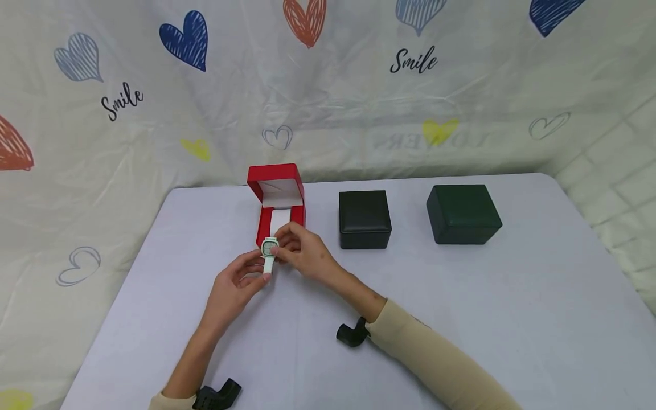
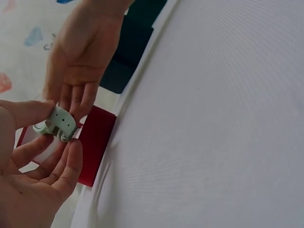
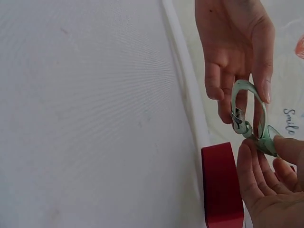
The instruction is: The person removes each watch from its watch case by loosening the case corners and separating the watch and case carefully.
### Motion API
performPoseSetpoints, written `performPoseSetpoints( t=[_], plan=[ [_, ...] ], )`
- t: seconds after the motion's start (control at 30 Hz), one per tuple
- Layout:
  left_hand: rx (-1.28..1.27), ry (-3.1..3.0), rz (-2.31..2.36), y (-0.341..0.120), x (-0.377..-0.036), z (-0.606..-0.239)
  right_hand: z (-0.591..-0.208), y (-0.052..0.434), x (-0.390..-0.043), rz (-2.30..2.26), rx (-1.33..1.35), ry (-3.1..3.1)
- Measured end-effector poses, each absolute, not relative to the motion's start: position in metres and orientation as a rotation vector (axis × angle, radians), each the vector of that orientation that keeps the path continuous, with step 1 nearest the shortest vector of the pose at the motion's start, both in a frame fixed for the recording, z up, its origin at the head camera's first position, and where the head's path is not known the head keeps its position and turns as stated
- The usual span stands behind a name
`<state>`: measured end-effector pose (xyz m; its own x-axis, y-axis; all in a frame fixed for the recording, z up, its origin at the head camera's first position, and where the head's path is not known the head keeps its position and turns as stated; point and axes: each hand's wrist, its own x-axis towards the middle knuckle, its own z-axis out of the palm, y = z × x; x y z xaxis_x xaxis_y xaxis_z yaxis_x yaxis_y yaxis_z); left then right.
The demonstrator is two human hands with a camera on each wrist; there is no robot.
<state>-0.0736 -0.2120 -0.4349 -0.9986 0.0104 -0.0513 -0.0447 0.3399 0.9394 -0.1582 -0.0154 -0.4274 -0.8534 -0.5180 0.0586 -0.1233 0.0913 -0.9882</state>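
Note:
A pale green wristwatch (image 1: pixel 269 248) with a squarish dial is held between both hands, just in front of a red watch box (image 1: pixel 263 225). My left hand (image 1: pixel 229 291) pinches the lower strap between thumb and fingers. With thumb and fingers, my right hand (image 1: pixel 311 254) grips the watch at its case. The strap (image 3: pixel 242 84) forms a closed loop in the right wrist view, its buckle on the inner side. Punched holes show along the band (image 2: pixel 61 118) in the left wrist view. The box's lid stands raised, and a white cushion (image 1: pixel 279 218) lies inside.
A black box (image 1: pixel 365 219) with its lid down stands right of the red one. Farther right sits a dark green box (image 1: pixel 465 213), also closed. The white-covered table (image 1: pixel 461 307) ends at a pale curtain (image 1: pixel 348 91) printed with hearts.

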Motion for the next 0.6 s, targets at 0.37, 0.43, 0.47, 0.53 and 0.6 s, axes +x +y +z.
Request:
performPoseSetpoints(
  t=[0.37, 0.43, 0.47, 0.53, 0.6],
  plan=[
    [-0.069, 2.526, 1.789, -0.214, -0.068, -0.436, -0.432, -0.021, -0.153, -1.830, -0.601, 2.071],
    [-0.078, 2.536, 1.774, -0.215, -0.067, -0.436, -0.432, -0.022, -0.152, -1.815, -0.601, 2.086],
    [-0.084, 2.541, 1.766, -0.216, -0.066, -0.436, -0.432, -0.022, -0.152, -1.802, -0.607, 2.100],
    [-0.093, 2.551, 1.751, -0.217, -0.064, -0.437, -0.433, -0.023, -0.151, -1.770, -0.631, 2.134],
    [-0.099, 2.548, 1.748, -0.219, -0.062, -0.437, -0.434, -0.023, -0.150, -1.733, -0.657, 2.166]
  ],
)
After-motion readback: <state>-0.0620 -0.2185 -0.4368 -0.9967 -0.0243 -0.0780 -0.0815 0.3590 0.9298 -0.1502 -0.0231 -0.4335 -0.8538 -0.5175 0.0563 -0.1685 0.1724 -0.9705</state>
